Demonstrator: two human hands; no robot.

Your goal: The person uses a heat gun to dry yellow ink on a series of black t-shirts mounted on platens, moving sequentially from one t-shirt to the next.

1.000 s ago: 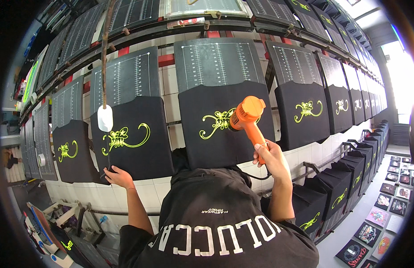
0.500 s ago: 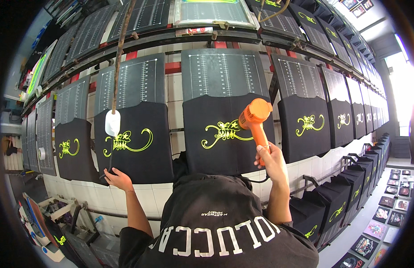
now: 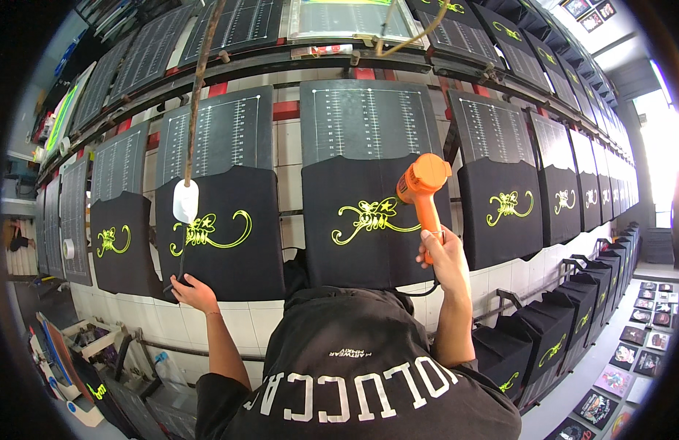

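Over matte black fabric, right hand (image 3: 443, 257) grips an orange plastic heat gun (image 3: 423, 192); left hand (image 3: 193, 292) pinches cloth.

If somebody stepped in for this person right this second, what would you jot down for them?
Right hand: gripping the orange heat gun, nozzle aimed at the yellow-green print on the middle black shirt.
Left hand: resting at the lower edge of the next black shirt to the left, by a thin dark stick; whether it grips the stick is unclear.
A white tag hangs on a cord over that shirt.
Done: every shirt in the row already carries a print.
Left: which prints have been heated cannot be told.
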